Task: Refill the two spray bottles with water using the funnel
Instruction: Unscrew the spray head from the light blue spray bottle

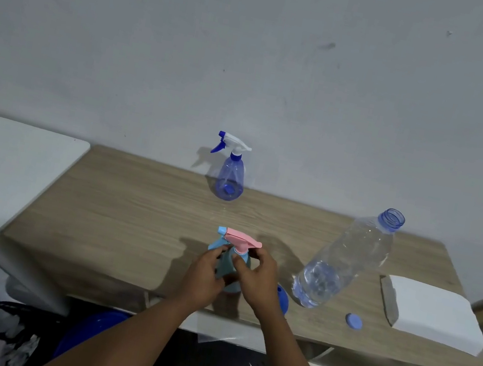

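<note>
hands both on teal spray bottle (239,240), near centre of table (120,203): left hand (205,273) curled round the body, right hand (258,279) pinching the collar under the pink head. tightening or loosening, cannot tell. blue spray bottle (230,177) far, by the wall, head on. water bottle (346,259) right, uncapped, nearly drained; funnel (283,298) half hidden behind right hand. probably late in task.
</note>
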`<action>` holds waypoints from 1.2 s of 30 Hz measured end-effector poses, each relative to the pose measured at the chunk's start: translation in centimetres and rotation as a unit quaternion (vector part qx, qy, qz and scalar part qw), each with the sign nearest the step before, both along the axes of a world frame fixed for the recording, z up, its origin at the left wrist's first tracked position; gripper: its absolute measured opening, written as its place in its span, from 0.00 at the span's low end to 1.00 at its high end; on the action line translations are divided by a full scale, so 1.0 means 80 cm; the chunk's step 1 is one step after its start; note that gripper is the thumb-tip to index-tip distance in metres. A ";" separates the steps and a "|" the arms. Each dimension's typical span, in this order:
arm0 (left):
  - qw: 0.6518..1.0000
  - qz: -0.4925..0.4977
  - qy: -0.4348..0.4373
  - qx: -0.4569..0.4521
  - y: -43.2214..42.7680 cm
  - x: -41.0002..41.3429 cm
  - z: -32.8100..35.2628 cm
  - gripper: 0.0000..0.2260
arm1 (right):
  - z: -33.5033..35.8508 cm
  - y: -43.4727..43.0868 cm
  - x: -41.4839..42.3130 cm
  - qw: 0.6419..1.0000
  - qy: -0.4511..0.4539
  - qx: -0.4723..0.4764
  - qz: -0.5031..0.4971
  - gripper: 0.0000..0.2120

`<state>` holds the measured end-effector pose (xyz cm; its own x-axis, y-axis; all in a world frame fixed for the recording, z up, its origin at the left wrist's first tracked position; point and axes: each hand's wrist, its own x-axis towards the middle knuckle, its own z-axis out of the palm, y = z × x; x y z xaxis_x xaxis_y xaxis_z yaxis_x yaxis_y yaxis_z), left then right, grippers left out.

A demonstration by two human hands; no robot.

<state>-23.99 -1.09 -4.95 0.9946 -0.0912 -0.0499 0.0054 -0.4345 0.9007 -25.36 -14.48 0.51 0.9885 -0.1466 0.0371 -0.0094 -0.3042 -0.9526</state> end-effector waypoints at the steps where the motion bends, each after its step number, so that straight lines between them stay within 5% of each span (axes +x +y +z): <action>1: 1.000 0.002 -0.004 -0.002 0.001 0.001 -0.001 0.25 | 0.001 0.000 -0.001 1.000 0.000 -0.005 0.008 0.16; 31: 1.000 -0.007 0.017 -0.022 -0.001 -0.004 0.007 0.26 | 0.003 0.007 -0.001 0.999 0.019 0.017 -0.041 0.17; 36: 1.000 -0.010 0.003 -0.018 -0.001 -0.004 0.010 0.25 | 0.001 0.007 0.003 0.999 -0.009 -0.013 -0.028 0.11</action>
